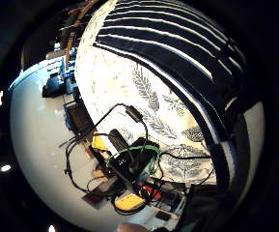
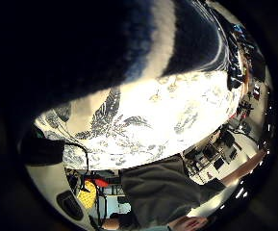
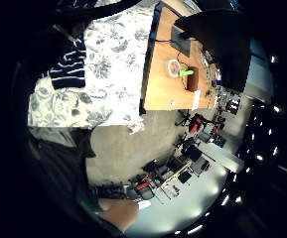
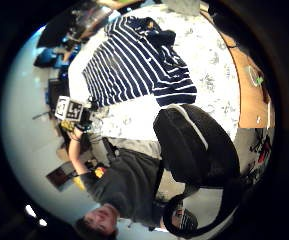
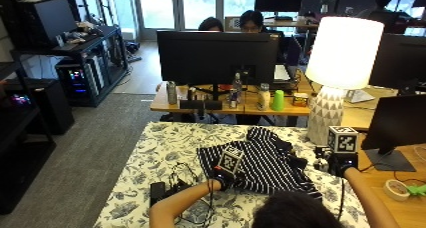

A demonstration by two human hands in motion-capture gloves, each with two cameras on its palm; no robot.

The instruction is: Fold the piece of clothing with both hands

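**Striped top lies spread on patterned table**

A navy-and-white striped top point(image 5: 263, 163) lies spread across the middle of the table point(image 5: 153, 160), which is covered in a floral cloth. The person's left hand point(image 5: 223, 180) sits at the garment's near left edge; its fingers cannot be made out. The right hand point(image 5: 339, 163) is raised near the table's right edge, clear of the fabric, its fingers equally unreadable.

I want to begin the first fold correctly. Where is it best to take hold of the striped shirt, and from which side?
Probably at its near hem corners. The striped shirt lies spread on the floral tablecloth, hem toward the person. The left hand is already at the near left corner; the right hand could come in from the shirt's right edge.
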